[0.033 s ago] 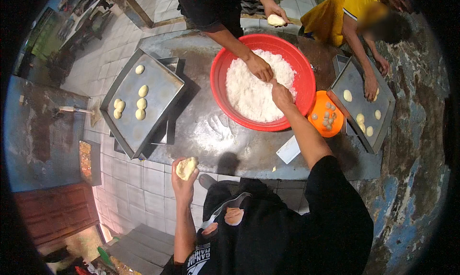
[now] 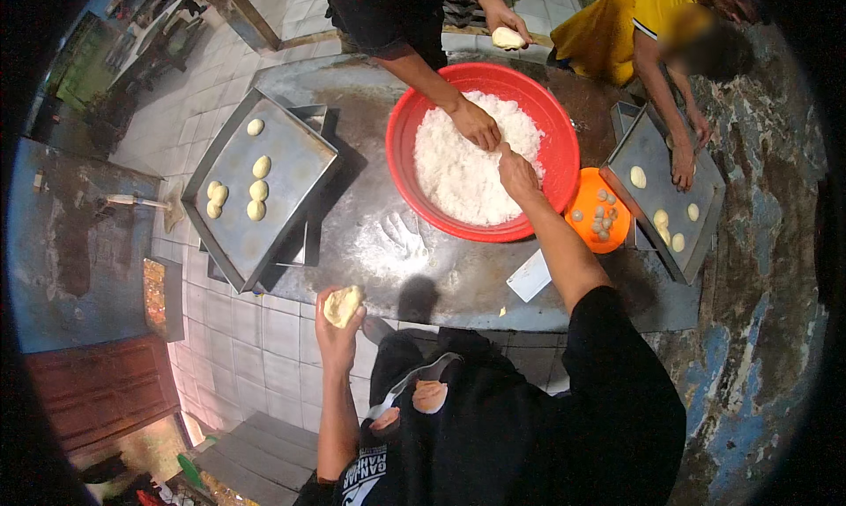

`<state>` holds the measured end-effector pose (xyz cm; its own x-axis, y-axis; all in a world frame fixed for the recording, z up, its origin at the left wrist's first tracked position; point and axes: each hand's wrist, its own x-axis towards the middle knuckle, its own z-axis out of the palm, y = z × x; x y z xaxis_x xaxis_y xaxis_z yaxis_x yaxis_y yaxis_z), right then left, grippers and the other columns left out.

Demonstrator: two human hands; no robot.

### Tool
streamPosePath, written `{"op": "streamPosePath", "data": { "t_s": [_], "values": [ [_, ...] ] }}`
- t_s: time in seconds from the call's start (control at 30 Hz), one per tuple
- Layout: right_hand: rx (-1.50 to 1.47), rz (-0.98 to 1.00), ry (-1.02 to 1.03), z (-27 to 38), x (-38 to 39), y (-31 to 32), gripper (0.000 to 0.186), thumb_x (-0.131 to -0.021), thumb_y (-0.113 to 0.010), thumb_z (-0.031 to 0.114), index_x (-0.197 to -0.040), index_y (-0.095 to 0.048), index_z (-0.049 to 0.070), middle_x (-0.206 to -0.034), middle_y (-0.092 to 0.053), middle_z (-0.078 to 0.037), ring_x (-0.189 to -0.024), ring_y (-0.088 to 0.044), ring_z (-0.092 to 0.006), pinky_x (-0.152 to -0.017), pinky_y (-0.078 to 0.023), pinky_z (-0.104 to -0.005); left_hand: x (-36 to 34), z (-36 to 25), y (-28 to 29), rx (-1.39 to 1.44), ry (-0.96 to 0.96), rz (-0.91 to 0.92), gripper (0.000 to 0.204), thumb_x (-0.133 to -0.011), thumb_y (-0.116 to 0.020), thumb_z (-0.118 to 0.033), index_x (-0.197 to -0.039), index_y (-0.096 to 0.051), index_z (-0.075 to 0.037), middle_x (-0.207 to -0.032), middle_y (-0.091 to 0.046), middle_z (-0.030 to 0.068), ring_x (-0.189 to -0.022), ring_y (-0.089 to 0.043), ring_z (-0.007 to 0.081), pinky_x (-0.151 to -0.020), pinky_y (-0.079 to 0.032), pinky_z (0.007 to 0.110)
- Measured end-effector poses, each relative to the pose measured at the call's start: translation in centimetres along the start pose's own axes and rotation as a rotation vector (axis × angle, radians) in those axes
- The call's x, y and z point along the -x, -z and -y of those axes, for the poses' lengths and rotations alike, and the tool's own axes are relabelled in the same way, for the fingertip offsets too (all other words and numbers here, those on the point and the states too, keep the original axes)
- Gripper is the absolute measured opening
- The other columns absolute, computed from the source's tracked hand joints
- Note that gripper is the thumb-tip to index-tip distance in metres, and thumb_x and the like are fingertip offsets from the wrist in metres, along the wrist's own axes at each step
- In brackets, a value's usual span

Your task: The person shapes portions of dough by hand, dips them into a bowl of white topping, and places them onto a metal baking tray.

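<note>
My left hand (image 2: pixel 335 339) is closed around a piece of pale yellow dough (image 2: pixel 343 306), hollowed on top, held off the table's near edge. My right hand (image 2: pixel 519 176) reaches into a big red basin (image 2: pixel 398 176) over a heap of white, crumbly food (image 2: pixel 454 180). Its fingers are pinched together; what is between them is hidden. Nearly touching my fingertips is a co-worker's hand (image 2: pixel 476 124), also over the heap. That co-worker's other hand (image 2: pixel 508 17) holds another dough piece (image 2: pixel 508 38).
On the left stands a metal tray (image 2: pixel 251 184) with several dough balls. At the right, a yellow-shirted person's hand (image 2: pixel 683 165) touches another tray (image 2: pixel 656 198). An orange plate (image 2: pixel 588 178) with small greyish balls and a white rectangular object (image 2: pixel 530 276) lie beside the basin.
At the right-hand tray, the yellow-shirted person's hand has shifted slightly toward the near side. Both my hands hold nearly the same places.
</note>
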<state>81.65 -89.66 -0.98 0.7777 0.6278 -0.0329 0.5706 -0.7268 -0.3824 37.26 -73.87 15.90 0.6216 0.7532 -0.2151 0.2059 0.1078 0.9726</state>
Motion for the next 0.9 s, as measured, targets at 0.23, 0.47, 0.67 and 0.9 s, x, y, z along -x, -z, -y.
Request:
{"op": "streamPosePath", "data": {
  "t_s": [0.23,0.47,0.67,0.9],
  "values": [
    [-0.012,-0.025,-0.144,0.8,0.4,-1.2,0.040,-0.092,-0.058,0.008,-0.130,-0.049,-0.004,-0.089,-0.069,-0.030,-0.088,-0.070,-0.0448,-0.076,-0.056,-0.0530,-4.5,0.7,0.5,0.020,-0.047,0.161,0.049,-0.086,-0.075,0.000,-0.129,-0.053,-0.004,-0.119,-0.063,0.0077,-0.112,-0.062,0.0174,-0.098,-0.050,0.032],
    [-1.398,0.051,-0.389,11.1,6.3,4.7,0.054,-0.090,-0.074,0.007,-0.134,-0.043,0.005,-0.099,-0.070,-0.008,-0.076,-0.066,-0.0136,-0.067,-0.053,-0.0242,-11.4,2.5,2.3,-0.294,-0.230,0.314,0.054,-0.087,-0.079,-0.007,-0.132,-0.050,-0.003,-0.122,-0.064,0.0172,-0.116,-0.063,0.0237,-0.099,-0.051,0.036],
    [-0.312,-0.042,0.340,30.4,11.6,1.3,0.037,-0.099,-0.054,0.005,-0.135,-0.049,-0.003,-0.113,-0.070,-0.020,-0.101,-0.071,-0.0283,-0.091,-0.056,-0.0386,-16.0,2.5,-0.1,-0.219,-0.207,0.371,0.062,-0.087,-0.080,-0.017,-0.134,-0.043,-0.004,-0.116,-0.066,0.0229,-0.108,-0.067,0.0366,-0.090,-0.053,0.042],
    [-0.940,-0.075,-0.052,33.2,11.7,1.3,0.050,-0.098,-0.055,0.005,-0.145,-0.041,-0.006,-0.110,-0.070,-0.016,-0.098,-0.068,-0.0257,-0.089,-0.055,-0.0385,-16.8,2.3,3.1,-0.159,-0.310,0.414,0.066,-0.086,-0.082,-0.021,-0.135,-0.041,-0.002,-0.119,-0.062,0.0188,-0.110,-0.064,0.0290,-0.093,-0.051,0.040]
  ]
}}
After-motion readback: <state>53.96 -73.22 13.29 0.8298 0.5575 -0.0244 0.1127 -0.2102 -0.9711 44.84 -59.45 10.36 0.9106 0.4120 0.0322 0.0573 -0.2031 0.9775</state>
